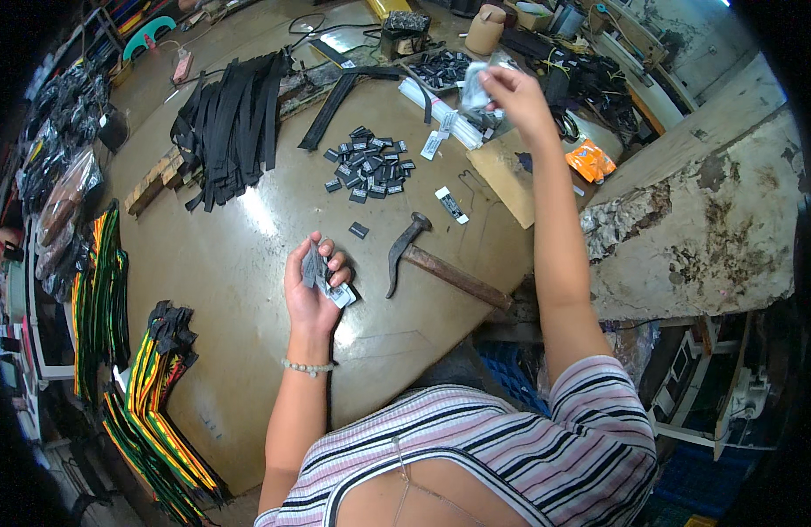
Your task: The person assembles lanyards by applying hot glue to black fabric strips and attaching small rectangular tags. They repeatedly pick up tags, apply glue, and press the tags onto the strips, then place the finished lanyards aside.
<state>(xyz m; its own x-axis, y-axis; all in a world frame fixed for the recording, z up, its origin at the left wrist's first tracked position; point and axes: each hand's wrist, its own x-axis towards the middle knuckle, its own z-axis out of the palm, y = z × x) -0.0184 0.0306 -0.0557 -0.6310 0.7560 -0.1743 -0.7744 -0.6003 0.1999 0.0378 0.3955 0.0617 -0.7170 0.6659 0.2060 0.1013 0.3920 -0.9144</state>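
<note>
My left hand [311,285] is closed around a small bunch of grey and white fabric labels [316,266], held above the table. My right hand [517,98], reaching far to the right, pinches a pale, whitish bundle [477,85]; whether it is labels or a small plastic bag I cannot make out. Between the hands lies a heap of small black labels [368,164], with one single black label [358,230] nearer to me. A black-and-white tag [451,205] rests to the right. Close by is a claw hammer [449,272] with a wooden handle.
Black straps [234,123] hang over a wooden bar at the back left. Bundles of striped coloured straps [155,378] lie at the left edge. Beneath my right arm are a cardboard piece [502,176] and an orange packet [590,161]. A rough wall [704,228] borders the right side.
</note>
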